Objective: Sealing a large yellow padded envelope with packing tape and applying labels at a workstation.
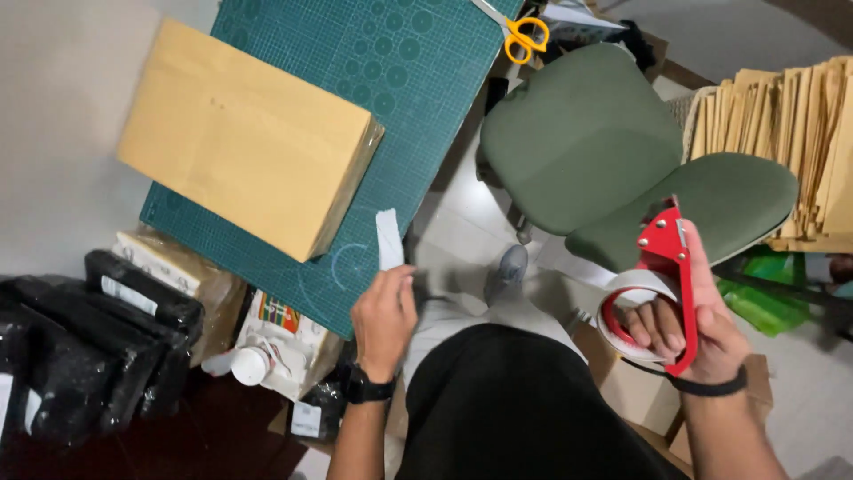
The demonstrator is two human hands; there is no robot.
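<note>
My right hand grips a red tape dispenser with a roll of whitish tape on it, held over the floor beside a green chair. My left hand pinches a short strip of pale tape that stands up from the fingers, just off the near corner of a green cutting mat. A closed brown cardboard box lies on the mat, up and to the left of that hand. A dark watch is on my left wrist and a black band on my right.
A green office chair stands right of the table. Yellow-handled scissors lie at the mat's far edge. Flattened brown cartons are stacked at the right. Black wrapped parcels, a wrapped packet and a white bottle crowd the floor at lower left.
</note>
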